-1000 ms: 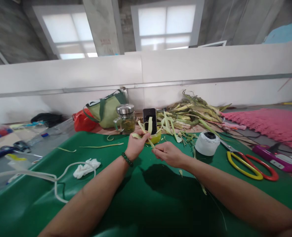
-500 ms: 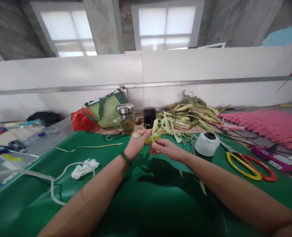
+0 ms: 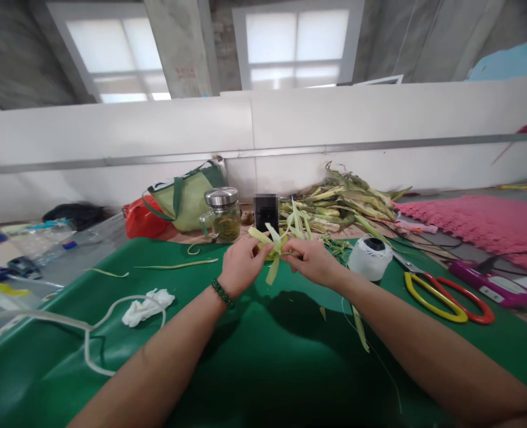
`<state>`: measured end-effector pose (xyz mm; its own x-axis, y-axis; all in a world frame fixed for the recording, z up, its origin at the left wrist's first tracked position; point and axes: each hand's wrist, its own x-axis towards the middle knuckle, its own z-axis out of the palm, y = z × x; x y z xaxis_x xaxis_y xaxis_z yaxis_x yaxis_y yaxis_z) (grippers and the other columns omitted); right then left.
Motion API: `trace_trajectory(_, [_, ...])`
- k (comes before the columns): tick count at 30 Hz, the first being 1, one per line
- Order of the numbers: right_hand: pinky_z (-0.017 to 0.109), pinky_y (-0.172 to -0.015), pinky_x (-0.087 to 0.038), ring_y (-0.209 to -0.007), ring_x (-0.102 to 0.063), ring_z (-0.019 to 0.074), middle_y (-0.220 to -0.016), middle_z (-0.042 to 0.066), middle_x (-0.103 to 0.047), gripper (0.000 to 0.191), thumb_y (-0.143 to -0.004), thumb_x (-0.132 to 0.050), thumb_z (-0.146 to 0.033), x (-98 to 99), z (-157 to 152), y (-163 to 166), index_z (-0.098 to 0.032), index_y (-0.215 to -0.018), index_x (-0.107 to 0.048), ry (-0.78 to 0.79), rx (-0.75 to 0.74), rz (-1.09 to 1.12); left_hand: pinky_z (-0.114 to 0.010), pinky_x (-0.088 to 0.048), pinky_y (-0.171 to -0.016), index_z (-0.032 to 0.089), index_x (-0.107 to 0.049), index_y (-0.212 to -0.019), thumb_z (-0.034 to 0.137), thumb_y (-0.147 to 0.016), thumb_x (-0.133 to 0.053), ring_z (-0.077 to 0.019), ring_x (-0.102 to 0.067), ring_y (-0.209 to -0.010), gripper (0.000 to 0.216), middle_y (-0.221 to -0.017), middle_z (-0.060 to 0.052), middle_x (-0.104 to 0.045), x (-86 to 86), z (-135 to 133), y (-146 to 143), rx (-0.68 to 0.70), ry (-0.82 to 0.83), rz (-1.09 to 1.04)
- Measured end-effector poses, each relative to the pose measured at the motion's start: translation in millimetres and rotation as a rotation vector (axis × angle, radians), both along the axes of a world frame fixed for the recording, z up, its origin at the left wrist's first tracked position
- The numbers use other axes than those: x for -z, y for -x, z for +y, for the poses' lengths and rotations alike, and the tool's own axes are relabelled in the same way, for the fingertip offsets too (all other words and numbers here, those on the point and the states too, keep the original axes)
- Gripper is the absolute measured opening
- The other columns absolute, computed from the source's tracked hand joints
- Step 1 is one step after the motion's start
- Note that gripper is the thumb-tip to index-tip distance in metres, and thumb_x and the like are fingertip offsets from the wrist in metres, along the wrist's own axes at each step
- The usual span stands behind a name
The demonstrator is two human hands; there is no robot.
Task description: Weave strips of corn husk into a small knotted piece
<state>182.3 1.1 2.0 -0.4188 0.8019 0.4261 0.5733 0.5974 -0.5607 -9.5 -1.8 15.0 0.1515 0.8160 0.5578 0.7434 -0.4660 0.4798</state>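
Note:
Between my hands is a piece made of pale green corn husk strips (image 3: 274, 245), crossed at the middle with one strip hanging down. My left hand (image 3: 244, 261) pinches it from the left, thumb and finger closed. From the right, my right hand (image 3: 313, 259) has its fingers pressed together on a thin strip end at the same piece. Both hands are just above the green mat (image 3: 263, 356). Behind them stand a black object (image 3: 267, 220), partly blurred, and loose husk strips (image 3: 299, 221).
A glass mug (image 3: 224, 221) with a metal lid stands behind my left hand. At right are a white thread spool (image 3: 370, 259) and large scissors (image 3: 441, 297). A pile of corn husks (image 3: 347, 199) lies at the back. A white tissue (image 3: 147, 307) and a pale tube (image 3: 89, 328) lie left.
My hands have drawn apart slightly and turned the husk piece, so its crossed strips now face me and one hangs down. The view has shifted a little to the right.

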Motion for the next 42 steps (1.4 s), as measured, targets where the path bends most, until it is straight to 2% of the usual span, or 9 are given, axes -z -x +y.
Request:
trace_trajectory(3, [0.021,-0.056,-0.035,-0.053,-0.053,0.0106,-0.057,-0.003,-0.061,0.007,-0.083,-0.053,-0.021,0.6,-1.7,0.8,-0.018,-0.078,-0.056,-0.022,-0.02,-0.016,-0.036,-0.042,-0.085,0.016,-0.07,-0.073,0.033,-0.083,-0.054,-0.0213,-0.056,-0.09,0.026,-0.086,-0.009,-0.067,-2.2,-5.3,-4.3,0.108,-0.093,0.023])
trace_trajectory(8, [0.021,-0.054,-0.039,-0.052,-0.055,0.0103,-0.058,-0.002,-0.059,0.011,-0.086,-0.049,-0.025,-4.7,-2.5,-2.1,-0.018,-0.078,-0.053,0.079,-0.119,0.068,-0.03,-0.048,-0.076,0.014,-0.072,-0.082,0.032,-0.075,-0.064,-0.0196,-0.062,-0.082,0.021,-0.085,-0.007,-0.071,-6.4,0.9,3.5,0.505,0.27,-0.138])
trace_trajectory(15, [0.021,-0.045,-0.041,-0.045,-0.053,0.0102,-0.053,-0.002,-0.059,0.024,-0.083,-0.053,-0.041,-10.2,-6.4,-3.6,-0.018,-0.086,-0.051,0.317,-0.275,0.21,-0.022,-0.045,-0.056,0.011,-0.068,-0.065,0.031,-0.071,-0.067,-0.0113,-0.056,-0.057,0.021,-0.061,-0.003,-0.065,-3.8,2.5,3.7,0.516,0.393,-0.326])
trace_trajectory(19, [0.021,-0.049,-0.045,-0.049,-0.055,0.0102,-0.057,-0.001,-0.06,0.024,-0.078,-0.061,-0.041,-8.3,-6.0,0.3,-0.018,-0.081,-0.055,0.261,-0.188,0.305,-0.022,-0.045,-0.054,0.01,-0.066,-0.061,0.033,-0.072,-0.066,-0.011,-0.054,-0.053,0.025,-0.058,-0.003,-0.064,-3.3,-0.4,0.8,0.491,0.414,-0.327])
trace_trajectory(22, [0.021,-0.05,-0.046,-0.051,-0.055,0.0091,-0.06,0.0,-0.06,0.026,-0.078,-0.061,-0.042,-9.4,-4.2,-1.1,-0.016,-0.073,-0.058,0.223,-0.207,0.358,-0.023,-0.046,-0.06,0.012,-0.07,-0.067,0.032,-0.073,-0.066,-0.0132,-0.058,-0.062,0.022,-0.066,-0.004,-0.068,-5.7,-3.8,-0.3,0.522,0.355,-0.292])
trace_trajectory(28, [0.019,-0.043,-0.04,-0.043,-0.05,0.0066,-0.05,-0.001,-0.057,0.036,-0.074,-0.064,-0.047,-15.4,-1.3,-9.7,-0.013,-0.062,-0.058,0.46,-0.413,0.352,-0.028,-0.049,-0.072,0.014,-0.072,-0.083,0.039,-0.074,-0.067,-0.0181,-0.061,-0.079,0.027,-0.084,-0.006,-0.07,-4.7,2.0,4.0,0.697,0.43,-0.278])
trace_trajectory(34, [0.018,-0.044,-0.041,-0.044,-0.051,0.0064,-0.05,-0.002,-0.058,0.034,-0.074,-0.065,-0.046,-11.6,-0.8,-2.8,-0.014,-0.064,-0.056,0.379,-0.27,0.406,-0.04,-0.039,-0.096,0.017,-0.07,-0.094,0.036,-0.075,-0.065,-0.0272,-0.048,-0.114,0.027,-0.119,-0.011,-0.058,-5.4,1.4,5.3,0.501,0.09,-0.094])
trace_trajectory(37, [0.018,-0.044,-0.04,-0.045,-0.051,0.0068,-0.051,-0.001,-0.058,0.034,-0.074,-0.064,-0.047,-10.7,-0.9,-1.3,-0.014,-0.066,-0.057,0.35,-0.262,0.361,-0.032,-0.044,-0.081,0.015,-0.067,-0.084,0.036,-0.081,-0.057,-0.0204,-0.056,-0.089,0.023,-0.092,-0.008,-0.064,-5.0,-2.8,2.4,0.534,0.091,-0.01])
trace_trajectory(42, [0.018,-0.042,-0.037,-0.041,-0.046,0.0053,-0.049,-0.003,-0.056,0.038,-0.075,-0.062,-0.051,-11.2,-0.2,-4.2,-0.014,-0.067,-0.057,0.371,-0.317,0.323,-0.021,-0.034,-0.056,0.016,-0.058,-0.066,0.031,-0.085,-0.049,-0.0103,-0.042,-0.056,0.027,-0.057,0.002,-0.049,-2.1,-5.0,-0.7,0.506,0.121,0.074])
